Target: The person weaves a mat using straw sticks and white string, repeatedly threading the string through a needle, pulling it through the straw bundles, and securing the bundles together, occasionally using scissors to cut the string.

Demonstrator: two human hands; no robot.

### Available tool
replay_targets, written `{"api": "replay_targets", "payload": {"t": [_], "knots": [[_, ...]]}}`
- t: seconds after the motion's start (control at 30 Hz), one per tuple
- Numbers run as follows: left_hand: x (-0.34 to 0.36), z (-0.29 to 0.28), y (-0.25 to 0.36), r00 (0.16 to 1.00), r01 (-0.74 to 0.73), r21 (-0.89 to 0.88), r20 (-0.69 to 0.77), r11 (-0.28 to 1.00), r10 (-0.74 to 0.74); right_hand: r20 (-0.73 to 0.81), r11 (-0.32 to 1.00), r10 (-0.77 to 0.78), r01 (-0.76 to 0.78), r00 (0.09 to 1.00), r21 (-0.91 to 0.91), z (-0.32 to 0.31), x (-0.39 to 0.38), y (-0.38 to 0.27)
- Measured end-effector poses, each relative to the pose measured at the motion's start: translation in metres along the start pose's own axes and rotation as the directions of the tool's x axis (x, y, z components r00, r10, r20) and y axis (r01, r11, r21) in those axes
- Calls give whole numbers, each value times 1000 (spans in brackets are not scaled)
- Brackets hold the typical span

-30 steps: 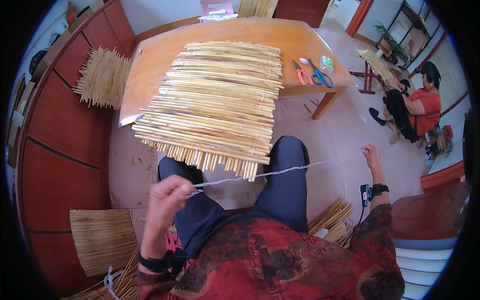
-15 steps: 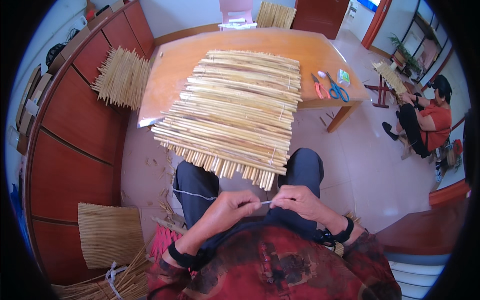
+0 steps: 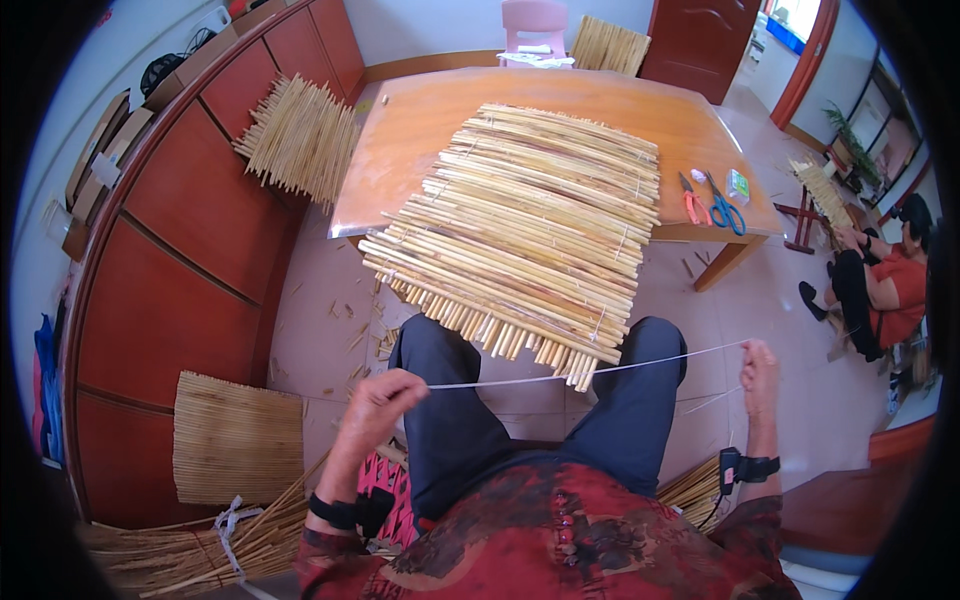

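Observation:
My left hand [image 3: 392, 398] is closed on a thin white string [image 3: 520, 381], which stretches taut above my knees to my right hand [image 3: 758, 372], also closed on it and held out at the right, with a loose length hanging below. Just beyond the string, a mat of pale reed sticks [image 3: 520, 220] lies on the wooden table [image 3: 390, 130], its near end overhanging the edge toward my lap. Red-handled pliers [image 3: 695, 205], blue scissors [image 3: 727, 210] and a small clear box [image 3: 738, 185] lie to the mat's right.
Red cabinets [image 3: 170, 310] line the left, with stick bundles [image 3: 300, 130], a mat [image 3: 235, 435] and loose reeds [image 3: 200, 555] nearby. A pink chair [image 3: 535, 25] stands behind the table. A person in orange [image 3: 900, 285] sits at the right working on sticks at a wooden stand.
My hands came together on the string at my lap, then moved apart, the right one far out to the right and higher, drawing the string straight. The view has shifted.

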State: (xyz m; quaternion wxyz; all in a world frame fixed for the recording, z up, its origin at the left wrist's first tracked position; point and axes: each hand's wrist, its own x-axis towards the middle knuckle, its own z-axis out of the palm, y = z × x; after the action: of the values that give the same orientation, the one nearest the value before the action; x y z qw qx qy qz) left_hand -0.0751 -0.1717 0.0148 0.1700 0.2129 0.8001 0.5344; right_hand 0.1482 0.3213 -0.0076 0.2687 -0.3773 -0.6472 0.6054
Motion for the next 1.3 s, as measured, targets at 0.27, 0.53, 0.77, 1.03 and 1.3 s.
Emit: {"api": "replay_targets", "payload": {"t": [0.27,0.53,0.77,1.03,1.3], "knots": [[-14,-14,-4,993,-42,154,-106,987,59,-78,992,34,-43,996,-117,-55,13,12],[0,6,2,981,-141,131,-112,981,156,-147,915,61,-114,987,-388,-93,21,57],[-2,-11,-23,979,-81,212,-165,974,117,-88,908,106,-132,991,-398,-61,10,24],[3,-17,-5,949,75,864,-216,497,232,476,809,-205,422,855,-410,54,-52,-64],[31,113,149,790,-149,-543,437,827,429,818,647,-327,743,473,-171,142,-124,-164]]}}
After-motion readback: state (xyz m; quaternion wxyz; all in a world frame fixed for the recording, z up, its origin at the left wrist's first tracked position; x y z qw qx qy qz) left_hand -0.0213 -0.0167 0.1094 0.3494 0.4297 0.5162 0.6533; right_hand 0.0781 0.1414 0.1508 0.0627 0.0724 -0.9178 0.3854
